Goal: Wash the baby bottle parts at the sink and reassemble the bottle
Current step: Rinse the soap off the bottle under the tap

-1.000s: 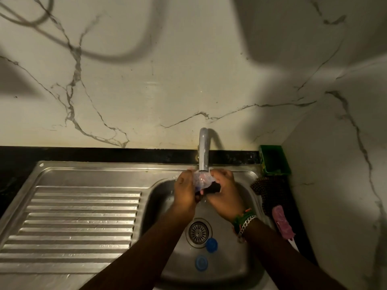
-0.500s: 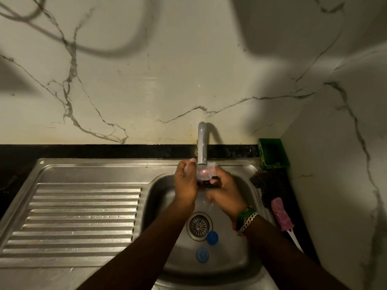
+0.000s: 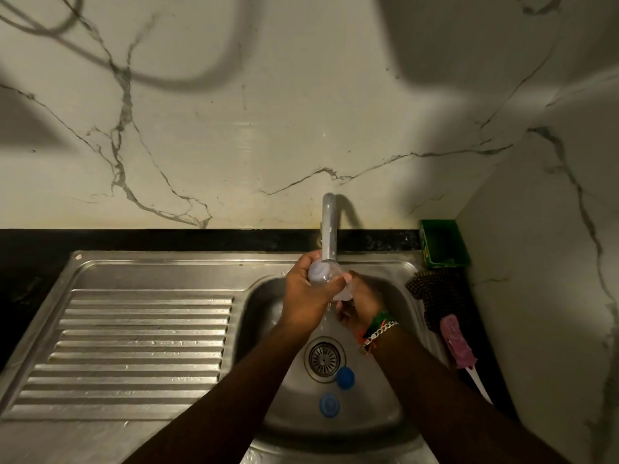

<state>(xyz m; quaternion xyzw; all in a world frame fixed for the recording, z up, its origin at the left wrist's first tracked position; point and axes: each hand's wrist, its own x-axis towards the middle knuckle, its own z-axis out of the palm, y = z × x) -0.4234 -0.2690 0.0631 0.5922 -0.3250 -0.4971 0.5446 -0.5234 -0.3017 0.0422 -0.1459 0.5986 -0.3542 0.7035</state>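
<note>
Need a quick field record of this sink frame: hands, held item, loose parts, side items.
left hand: grips clear bottle
right hand: holds the bottle's lower end
bottle: directly under tap, water trickling below it
loose parts: two blue parts in the sink basin, near drain
right of basin: pink-handled brush, dark scrubber, green holder

No legible text or labels anywhere.

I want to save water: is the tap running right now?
On. A thin stream of water falls below the clear bottle that both hands hold under the tap, towards the drain.
</note>
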